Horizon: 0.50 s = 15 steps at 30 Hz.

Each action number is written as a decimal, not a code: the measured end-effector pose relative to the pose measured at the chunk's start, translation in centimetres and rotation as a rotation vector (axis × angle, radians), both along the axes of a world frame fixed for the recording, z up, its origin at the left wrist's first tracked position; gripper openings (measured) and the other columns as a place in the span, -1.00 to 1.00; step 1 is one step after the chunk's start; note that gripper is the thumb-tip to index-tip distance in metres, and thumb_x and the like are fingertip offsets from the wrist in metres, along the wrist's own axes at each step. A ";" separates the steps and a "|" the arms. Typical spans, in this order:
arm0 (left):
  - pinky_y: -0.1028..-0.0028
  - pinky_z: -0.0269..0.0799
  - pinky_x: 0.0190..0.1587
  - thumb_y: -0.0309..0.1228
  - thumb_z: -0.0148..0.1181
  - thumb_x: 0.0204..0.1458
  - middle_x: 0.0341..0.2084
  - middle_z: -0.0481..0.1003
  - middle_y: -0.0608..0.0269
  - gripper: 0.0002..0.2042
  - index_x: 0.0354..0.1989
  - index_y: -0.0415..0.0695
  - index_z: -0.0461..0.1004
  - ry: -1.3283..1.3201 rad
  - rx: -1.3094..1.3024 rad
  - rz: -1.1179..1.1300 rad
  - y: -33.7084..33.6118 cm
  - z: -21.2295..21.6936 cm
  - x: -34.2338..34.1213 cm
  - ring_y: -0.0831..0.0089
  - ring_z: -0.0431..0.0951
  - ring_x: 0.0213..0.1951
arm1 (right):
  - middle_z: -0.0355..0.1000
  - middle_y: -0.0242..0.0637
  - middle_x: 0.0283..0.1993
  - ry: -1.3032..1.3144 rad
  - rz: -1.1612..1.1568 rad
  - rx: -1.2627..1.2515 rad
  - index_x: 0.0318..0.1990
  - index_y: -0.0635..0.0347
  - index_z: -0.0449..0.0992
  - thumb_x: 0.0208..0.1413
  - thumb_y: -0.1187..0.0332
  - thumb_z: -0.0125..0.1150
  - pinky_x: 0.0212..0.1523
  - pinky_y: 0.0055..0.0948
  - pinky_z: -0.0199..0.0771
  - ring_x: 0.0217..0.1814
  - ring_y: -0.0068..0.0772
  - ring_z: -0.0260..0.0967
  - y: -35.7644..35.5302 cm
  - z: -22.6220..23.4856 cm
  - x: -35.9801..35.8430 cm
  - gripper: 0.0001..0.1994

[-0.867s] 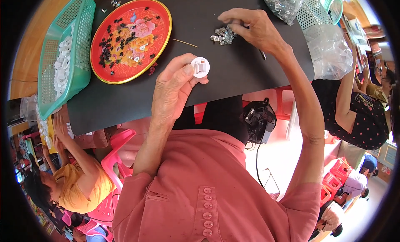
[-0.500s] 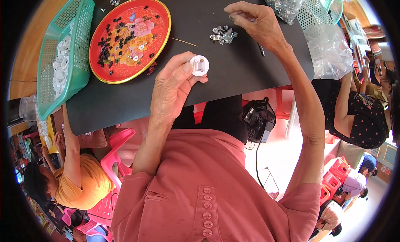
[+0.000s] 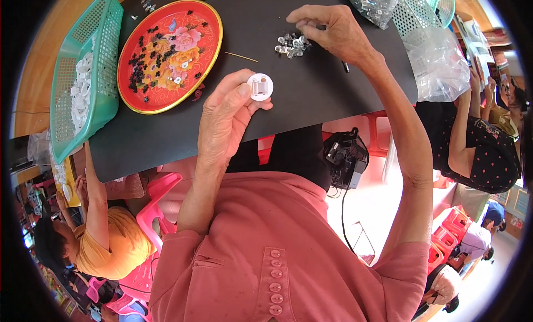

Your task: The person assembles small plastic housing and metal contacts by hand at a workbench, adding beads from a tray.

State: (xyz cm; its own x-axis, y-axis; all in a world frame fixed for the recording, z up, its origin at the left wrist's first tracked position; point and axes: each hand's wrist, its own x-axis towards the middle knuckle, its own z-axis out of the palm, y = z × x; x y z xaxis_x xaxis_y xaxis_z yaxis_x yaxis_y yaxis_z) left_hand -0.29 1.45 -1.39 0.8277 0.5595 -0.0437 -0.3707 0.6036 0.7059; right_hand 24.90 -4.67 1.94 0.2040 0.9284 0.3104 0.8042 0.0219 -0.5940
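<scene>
In a busy workroom, with co-workers seated on both sides, a dark table [image 3: 327,97] carries a flowered red tray [image 3: 208,44] scattered with small black pieces [image 3: 135,75]; left of the tray stands a green basket [image 3: 105,103] of white parts [image 3: 81,94]. Just off the tray's lower right, my left hand [image 3: 225,103] pinches a white round part [image 3: 261,88] between thumb and fingers, its recessed side up. Well to the tray's right, my right hand [image 3: 336,31] is half curled beside a small heap of clear pieces [image 3: 295,46]; whether the fingertips grip one, I cannot tell.

The likeliest trouble, I judge, is a slip: pieces this small and glossy could shoot out of a loose pinch, or come up two at once because they lie heaped together. My thumb covers only the round part's edge, so a hard push from one side could tip it. Right of the tray lies a thin stick [image 3: 241,57], between it and the heap, where a dragging sleeve or wrist could roll it away.
</scene>
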 end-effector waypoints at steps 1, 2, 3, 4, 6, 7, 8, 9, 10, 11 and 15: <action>0.33 0.49 -0.13 -0.43 0.08 0.12 -0.22 0.47 0.09 -0.71 -0.03 -0.33 0.37 0.007 0.000 0.000 0.0 0.0 0.0 0.37 0.52 -0.22 | 0.41 -0.29 -0.56 0.037 -0.032 0.060 -0.20 0.15 0.57 -0.03 0.51 0.14 -0.40 -0.51 0.39 -0.51 -0.54 0.35 0.0 -0.1 0.0 -0.79; 0.33 0.49 -0.13 -0.43 0.08 0.12 -0.22 0.47 0.09 -0.71 -0.03 -0.33 0.37 0.007 0.000 -0.002 0.0 0.0 0.0 0.37 0.52 -0.22 | 0.41 -0.29 -0.56 0.037 -0.034 0.059 -0.20 0.15 0.57 -0.03 0.51 0.14 -0.40 -0.51 0.39 -0.51 -0.54 0.35 -0.1 0.0 0.0 -0.79; 0.33 0.49 -0.13 -0.43 0.08 0.12 -0.22 0.47 0.08 -0.71 -0.03 -0.33 0.37 0.005 0.000 -0.001 0.1 0.0 0.0 0.37 0.52 -0.22 | 0.45 -0.38 -0.48 0.134 -0.053 0.035 -0.16 0.16 0.56 0.01 0.49 0.16 -0.33 -0.59 0.40 -0.44 -0.64 0.35 -0.2 0.2 0.0 -0.79; 0.33 0.49 -0.13 -0.43 0.08 0.12 -0.22 0.47 0.08 -0.71 -0.03 -0.33 0.37 0.003 0.000 0.000 0.1 -0.1 0.0 0.37 0.52 -0.22 | 0.48 -0.46 -0.39 0.231 -0.072 0.012 -0.12 0.17 0.56 0.06 0.47 0.18 -0.26 -0.66 0.42 -0.37 -0.74 0.35 -0.3 0.3 0.0 -0.79; 0.33 0.49 -0.13 -0.43 0.09 0.11 -0.23 0.47 0.08 -0.71 -0.03 -0.33 0.37 0.001 -0.003 -0.001 0.1 -0.1 0.0 0.36 0.52 -0.22 | 0.45 -0.45 -0.46 0.200 -0.079 0.048 -0.14 0.17 0.56 0.05 0.47 0.16 -0.33 -0.65 0.39 -0.42 -0.73 0.33 -0.3 0.1 0.1 -0.80; 0.32 0.49 -0.13 -0.43 0.09 0.11 -0.23 0.47 0.08 -0.71 -0.03 -0.33 0.37 0.000 -0.006 -0.001 0.1 -0.1 0.1 0.36 0.52 -0.22 | 0.42 -0.44 -0.53 0.170 -0.085 0.084 -0.16 0.17 0.57 0.04 0.46 0.14 -0.40 -0.64 0.36 -0.47 -0.73 0.30 -0.3 0.0 0.1 -0.80; 0.32 0.49 -0.13 -0.43 0.09 0.11 -0.23 0.47 0.08 -0.71 -0.03 -0.33 0.37 0.000 -0.005 -0.001 0.1 0.0 0.1 0.36 0.52 -0.22 | 0.42 -0.44 -0.53 0.170 -0.085 0.084 -0.16 0.17 0.57 0.04 0.46 0.14 -0.40 -0.64 0.36 -0.47 -0.73 0.30 -0.4 0.1 0.1 -0.80; 0.32 0.49 -0.13 -0.43 0.09 0.12 -0.23 0.48 0.08 -0.71 -0.03 -0.33 0.37 0.002 -0.005 0.004 0.1 0.0 0.0 0.36 0.52 -0.22 | 0.46 -0.45 -0.45 0.208 -0.083 0.043 -0.14 0.16 0.57 0.06 0.45 0.17 -0.30 -0.67 0.39 -0.40 -0.73 0.34 -0.5 0.2 0.0 -0.80; 0.32 0.49 -0.14 -0.43 0.09 0.12 -0.23 0.48 0.08 -0.70 -0.03 -0.33 0.37 0.004 -0.004 0.009 0.1 0.0 0.0 0.35 0.53 -0.23 | 0.50 -0.45 -0.36 0.245 -0.080 0.003 -0.12 0.15 0.56 0.07 0.44 0.20 -0.21 -0.69 0.42 -0.33 -0.72 0.38 -0.5 0.3 -0.2 -0.80; 0.32 0.49 -0.14 -0.43 0.09 0.12 -0.23 0.48 0.08 -0.70 -0.03 -0.33 0.37 0.005 -0.004 0.012 0.0 0.0 0.0 0.35 0.53 -0.23 | 0.50 -0.45 -0.36 0.246 -0.078 0.003 -0.12 0.15 0.56 0.07 0.44 0.20 -0.21 -0.69 0.42 -0.33 -0.72 0.38 -0.5 0.4 -0.5 -0.80; 0.32 0.50 -0.14 -0.43 0.08 0.13 -0.23 0.49 0.07 -0.71 -0.02 -0.33 0.36 -0.003 -0.019 0.007 0.1 -0.2 0.0 0.35 0.53 -0.23 | 0.52 -0.43 -0.34 0.312 -0.049 0.033 -0.13 0.18 0.56 0.05 0.48 0.21 -0.18 -0.67 0.43 -0.28 -0.70 0.42 -0.8 0.8 -1.9 -0.79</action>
